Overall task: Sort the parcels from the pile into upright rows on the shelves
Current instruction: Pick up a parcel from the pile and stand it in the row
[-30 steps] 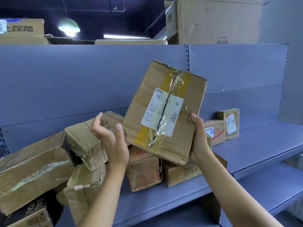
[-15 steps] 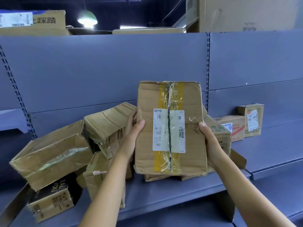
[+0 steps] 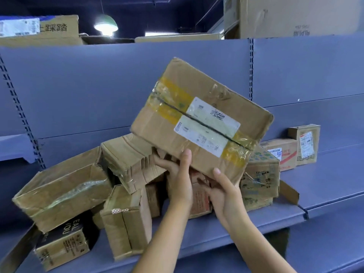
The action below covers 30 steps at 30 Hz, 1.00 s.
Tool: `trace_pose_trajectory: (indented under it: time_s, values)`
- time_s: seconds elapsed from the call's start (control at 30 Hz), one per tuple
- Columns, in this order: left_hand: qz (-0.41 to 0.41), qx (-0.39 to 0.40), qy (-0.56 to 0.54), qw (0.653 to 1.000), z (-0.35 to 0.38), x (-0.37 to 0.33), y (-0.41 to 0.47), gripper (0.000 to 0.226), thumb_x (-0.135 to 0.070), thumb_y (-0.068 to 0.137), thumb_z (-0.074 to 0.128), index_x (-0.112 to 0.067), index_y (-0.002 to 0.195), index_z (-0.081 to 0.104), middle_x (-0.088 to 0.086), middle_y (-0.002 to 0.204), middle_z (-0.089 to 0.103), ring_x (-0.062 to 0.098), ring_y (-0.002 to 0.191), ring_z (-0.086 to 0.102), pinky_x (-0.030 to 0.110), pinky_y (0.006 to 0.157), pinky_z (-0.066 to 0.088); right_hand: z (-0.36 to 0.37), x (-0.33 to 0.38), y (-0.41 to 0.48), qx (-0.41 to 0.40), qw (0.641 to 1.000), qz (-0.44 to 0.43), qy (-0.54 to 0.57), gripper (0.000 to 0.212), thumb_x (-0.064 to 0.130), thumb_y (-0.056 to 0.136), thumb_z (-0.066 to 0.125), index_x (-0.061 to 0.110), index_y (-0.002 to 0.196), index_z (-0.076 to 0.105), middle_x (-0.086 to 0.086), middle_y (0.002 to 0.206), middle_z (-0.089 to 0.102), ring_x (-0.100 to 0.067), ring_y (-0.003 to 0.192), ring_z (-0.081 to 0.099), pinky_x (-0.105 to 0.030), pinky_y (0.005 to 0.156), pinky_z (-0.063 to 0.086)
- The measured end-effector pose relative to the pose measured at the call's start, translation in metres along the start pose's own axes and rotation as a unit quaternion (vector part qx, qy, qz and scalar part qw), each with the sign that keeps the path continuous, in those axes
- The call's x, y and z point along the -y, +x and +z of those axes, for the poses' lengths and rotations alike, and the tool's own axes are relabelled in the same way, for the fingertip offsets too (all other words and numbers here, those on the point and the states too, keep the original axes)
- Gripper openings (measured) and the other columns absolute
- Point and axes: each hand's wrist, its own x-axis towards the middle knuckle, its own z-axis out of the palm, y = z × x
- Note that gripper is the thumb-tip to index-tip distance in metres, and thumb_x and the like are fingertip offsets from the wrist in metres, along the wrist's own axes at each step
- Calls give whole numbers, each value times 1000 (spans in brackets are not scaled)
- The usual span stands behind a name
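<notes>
I hold a flat brown cardboard parcel [image 3: 199, 107] with yellow tape and a split white label in the air above the pile, tilted so its long side runs down to the right. My left hand [image 3: 178, 176] grips its lower edge, thumb on the front. My right hand [image 3: 226, 192] holds the same edge further right. Below lies the pile of crumpled parcels [image 3: 126, 160] on the blue shelf [image 3: 325, 186]. Two small parcels stand at the right: a low one [image 3: 283, 154] and an upright one [image 3: 306, 143].
An open crushed box [image 3: 59, 190] and a black-printed box [image 3: 63, 241] lie at the pile's left end. The shelf's back panel [image 3: 98, 85] rises behind. Large cartons [image 3: 291, 16] sit on top. A lower shelf [image 3: 325, 249] shows at bottom right.
The parcel has turned from upright to lying tilted, rotated clockwise and raised. Both hands have shifted from its sides to its lower edge.
</notes>
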Motion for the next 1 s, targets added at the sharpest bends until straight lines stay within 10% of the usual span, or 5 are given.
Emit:
trace_pose_trajectory:
  time_s: [0.27, 0.43, 0.6, 0.77, 1.0]
  values:
    - [45, 76, -16, 996, -40, -38, 1, 119, -71, 51, 79, -23, 148, 31, 1, 143, 50, 14, 130, 49, 41, 113, 34, -20, 48, 23, -27, 997, -20, -74, 131, 48, 34, 94, 16, 146, 34, -3, 114, 68, -17, 96, 70, -41, 70, 60]
    - [83, 59, -33, 994, -67, -90, 19, 116, -74, 37, 81, -33, 137, 36, 0, 130, 53, 8, 105, 64, 28, 84, 53, -41, 82, 43, -10, 981, 2, -195, 135, 63, 34, 88, 17, 147, 32, -6, 122, 60, -10, 89, 69, -33, 62, 58]
    - [27, 129, 140, 981, -79, -114, 27, 98, -73, 51, 75, -30, 134, 47, -4, 135, 55, 17, 119, 57, 36, 99, 46, -40, 98, 47, 54, 966, 20, -251, 88, 59, 48, 76, 16, 122, 55, 4, 97, 73, -8, 83, 69, -25, 61, 57]
    - [-91, 271, 207, 936, -71, -94, 6, 91, -66, 36, 85, -40, 118, 55, -11, 119, 67, 12, 108, 65, 28, 83, 55, -20, 90, 51, 59, 929, -43, -363, 64, 57, 66, 61, 14, 114, 61, 2, 108, 69, -13, 103, 64, -35, 90, 48]
    - [5, 187, 167, 968, -72, -81, 0, 73, -48, 66, 69, -27, 132, 47, -3, 121, 66, 16, 110, 64, 25, 80, 52, -4, 72, 38, 38, 947, -9, -318, 88, 87, 65, 54, 27, 129, 55, 0, 131, 60, -19, 123, 55, -53, 107, 39]
